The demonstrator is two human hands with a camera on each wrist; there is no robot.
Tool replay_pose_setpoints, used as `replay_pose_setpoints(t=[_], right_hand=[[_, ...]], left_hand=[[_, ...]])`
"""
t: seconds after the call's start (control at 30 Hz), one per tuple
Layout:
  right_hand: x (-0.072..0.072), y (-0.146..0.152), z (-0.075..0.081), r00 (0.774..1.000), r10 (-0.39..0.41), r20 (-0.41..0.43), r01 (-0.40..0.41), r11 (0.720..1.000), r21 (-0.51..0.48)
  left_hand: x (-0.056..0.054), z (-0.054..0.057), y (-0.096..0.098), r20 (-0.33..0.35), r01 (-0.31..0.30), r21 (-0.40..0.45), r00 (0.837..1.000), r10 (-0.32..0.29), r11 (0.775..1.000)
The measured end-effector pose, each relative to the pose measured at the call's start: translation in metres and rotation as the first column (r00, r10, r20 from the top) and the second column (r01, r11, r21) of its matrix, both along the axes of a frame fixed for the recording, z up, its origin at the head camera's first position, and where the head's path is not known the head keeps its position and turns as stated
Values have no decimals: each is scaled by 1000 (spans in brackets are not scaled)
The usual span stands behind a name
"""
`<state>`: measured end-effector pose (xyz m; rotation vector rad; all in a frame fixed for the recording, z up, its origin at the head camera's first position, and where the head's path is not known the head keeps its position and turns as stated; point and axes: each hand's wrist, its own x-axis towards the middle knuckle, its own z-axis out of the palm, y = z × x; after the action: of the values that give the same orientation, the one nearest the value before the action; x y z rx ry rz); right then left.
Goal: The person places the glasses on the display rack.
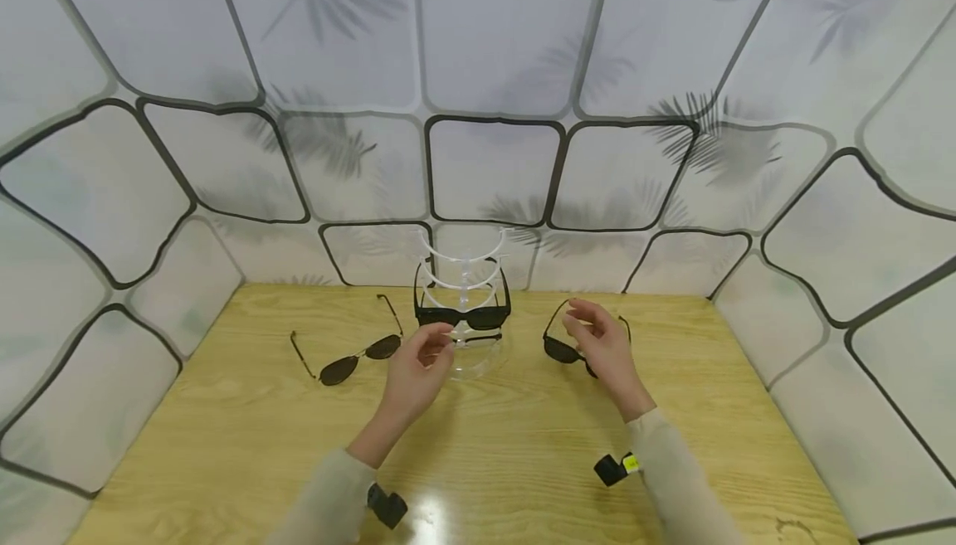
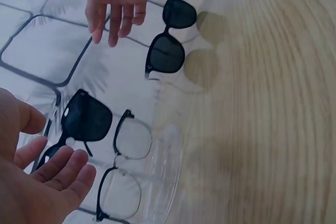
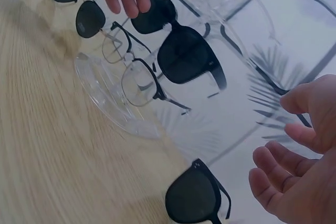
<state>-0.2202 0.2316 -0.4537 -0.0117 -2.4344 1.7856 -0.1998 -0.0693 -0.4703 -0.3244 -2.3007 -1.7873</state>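
A clear display stand [image 1: 472, 369] rises from the middle of the wooden table. Black sunglasses [image 1: 481, 318] sit on one of its tiers, and below them are clear-lensed glasses [image 3: 137, 85] with a dark upper rim. In front of the stand, my left hand [image 1: 420, 367] has loosely bent fingers close to the black sunglasses; nothing is in its grasp. Over a second pair of dark sunglasses [image 1: 560, 351] at the right hovers my right hand [image 1: 607, 352]. Its fingers are relaxed, and the right wrist view shows them apart from that pair.
Aviator sunglasses [image 1: 339, 370] lie with their temples spread on the table left of the stand. Upper tiers of the stand [image 1: 465, 285] carry no glasses. A patterned cloth backdrop [image 1: 489, 172] encloses the table [image 1: 508, 462] at the back and both sides.
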Motion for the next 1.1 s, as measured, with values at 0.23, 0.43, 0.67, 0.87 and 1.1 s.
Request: replay_pose_setpoints(t=[0.23,0.43,0.67,0.87,1.1], right_hand=[[13,20,-3,997,-76,6,76,997,26],[22,35,-6,990,-138,-3,138,989,51],[35,52,-14,974,-225,-15,226,971,77],[42,62,-22,964,-267,-6,267,961,68],[48,72,-31,955,-298,8,296,951,95]], left_hand=[[1,-4,23,13,90,2,996,-90,996],[-2,-11,43,10,178,0,984,-178,984],[-6,-16,67,55,251,-37,967,-248,967],[-9,-22,84,79,263,-43,963,-259,964],[-15,-27,99,109,265,-42,960,-259,963]])
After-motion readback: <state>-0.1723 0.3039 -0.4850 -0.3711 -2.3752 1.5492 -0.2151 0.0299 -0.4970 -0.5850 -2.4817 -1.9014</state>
